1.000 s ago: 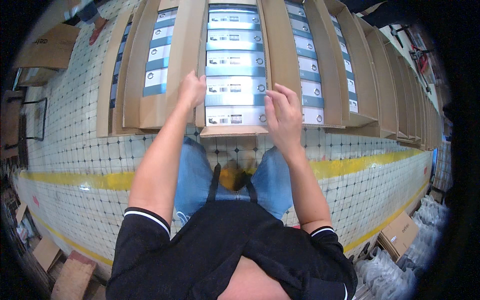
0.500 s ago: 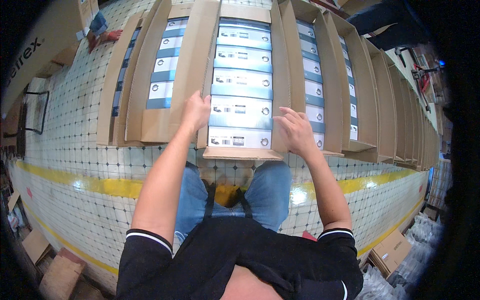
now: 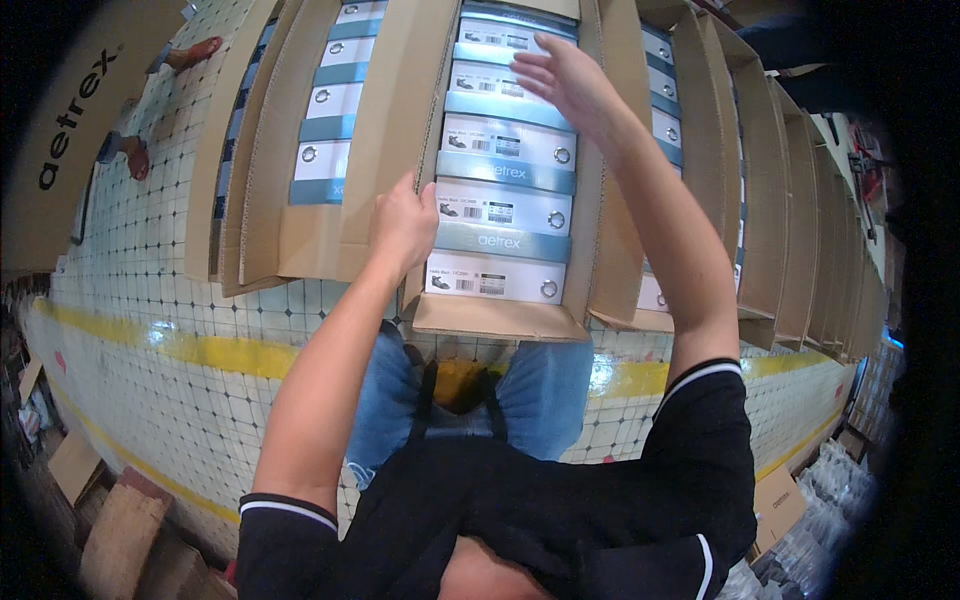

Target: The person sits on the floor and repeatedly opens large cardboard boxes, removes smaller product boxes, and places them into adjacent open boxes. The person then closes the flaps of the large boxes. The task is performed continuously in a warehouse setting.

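Observation:
In front of me stands an open cardboard carton point(image 3: 500, 318) packed with a row of white and blue shoeboxes point(image 3: 500, 208), their labelled ends facing up. My left hand point(image 3: 403, 225) is closed on the carton's left side flap, close to its near corner. Over the farther shoeboxes reaches my right hand point(image 3: 565, 85), fingers stretched out and holding nothing. Whether its fingertips touch a box is hard to tell.
Another open carton point(image 3: 315, 240) of shoeboxes lies to the left. Similar cartons point(image 3: 705, 200) line up on the right. A large printed carton point(image 3: 70, 150) stands at far left, with another person's feet point(image 3: 195, 52) nearby. Yellow lines point(image 3: 225, 352) cross the tiled floor.
My right hand has moved from the carton's right side to above the far shoeboxes, fingers straightening. The left hand stays on the flap. The carton sits slightly farther right in view.

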Available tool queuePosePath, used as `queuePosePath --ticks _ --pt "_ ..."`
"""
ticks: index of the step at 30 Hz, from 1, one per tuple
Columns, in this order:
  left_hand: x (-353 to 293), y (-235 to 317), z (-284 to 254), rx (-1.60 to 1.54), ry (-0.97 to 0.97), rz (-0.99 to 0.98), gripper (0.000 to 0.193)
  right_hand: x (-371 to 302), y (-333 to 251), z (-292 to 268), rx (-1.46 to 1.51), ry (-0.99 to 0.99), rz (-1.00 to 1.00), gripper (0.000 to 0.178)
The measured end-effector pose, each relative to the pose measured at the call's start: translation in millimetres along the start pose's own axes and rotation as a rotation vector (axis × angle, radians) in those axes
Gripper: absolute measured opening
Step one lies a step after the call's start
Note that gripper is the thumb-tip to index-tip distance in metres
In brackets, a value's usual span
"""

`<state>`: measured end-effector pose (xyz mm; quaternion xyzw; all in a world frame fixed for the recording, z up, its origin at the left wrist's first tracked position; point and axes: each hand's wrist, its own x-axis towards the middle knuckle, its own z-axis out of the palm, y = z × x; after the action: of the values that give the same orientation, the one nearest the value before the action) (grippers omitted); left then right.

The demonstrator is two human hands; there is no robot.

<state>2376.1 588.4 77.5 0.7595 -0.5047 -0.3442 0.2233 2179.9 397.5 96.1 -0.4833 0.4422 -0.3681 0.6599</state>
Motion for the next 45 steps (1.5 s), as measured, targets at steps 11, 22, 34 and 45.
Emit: queuePosePath --ticks 11,22,34,45 --pt "0.2 -1.7 -0.2 -0.058 0.013 0.000 0.043 233.1 67.0 -57.0 0.579 0.553 0.259 0.066" --pt "-5.2 9.4 -1.0 0.007 -0.014 -0.110 0.043 235.1 -31.1 -51.8 0.609 0.761 0.161 0.059" --pt "-4.6 5.6 -4.4 -0.060 -0.069 -0.102 0.043 248.3 28.5 -56.0 0.752 0.622 -0.024 0.061" --pt "-2.0 5.1 -1.3 0.008 -0.018 -0.081 0.043 272.7 -90.0 -60.4 1.304 0.127 -0.507 0.077"
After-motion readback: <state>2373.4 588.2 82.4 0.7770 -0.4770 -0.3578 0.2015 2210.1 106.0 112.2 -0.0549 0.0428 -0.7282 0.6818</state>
